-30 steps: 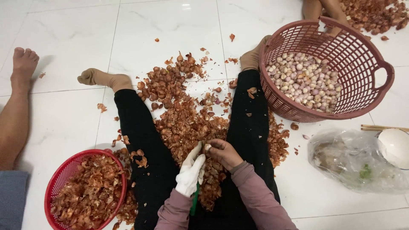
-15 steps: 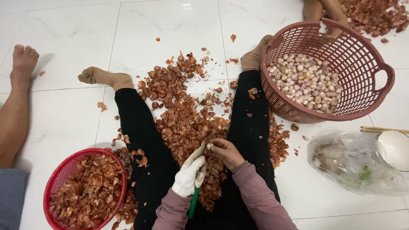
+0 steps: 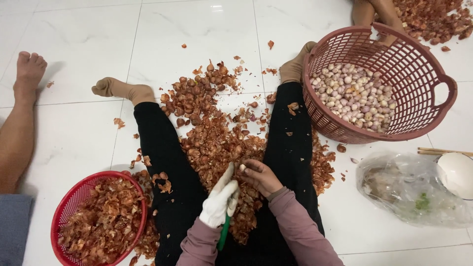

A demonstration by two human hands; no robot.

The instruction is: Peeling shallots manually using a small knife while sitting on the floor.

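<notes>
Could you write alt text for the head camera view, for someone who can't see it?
Seated on a white tiled floor, a person peels a small shallot, the white-gloved left hand and bare right hand meeting over a pile of reddish skins. A large basket holds peeled bulbs; a small red basket holds skins.

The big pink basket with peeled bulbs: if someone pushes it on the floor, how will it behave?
The big pink basket would probably slide easily, since it sits on smooth glossy floor tiles. It likely feels fairly heavy, as peeled bulbs cover its bottom. The round bulbs may roll and shift inside.
</notes>
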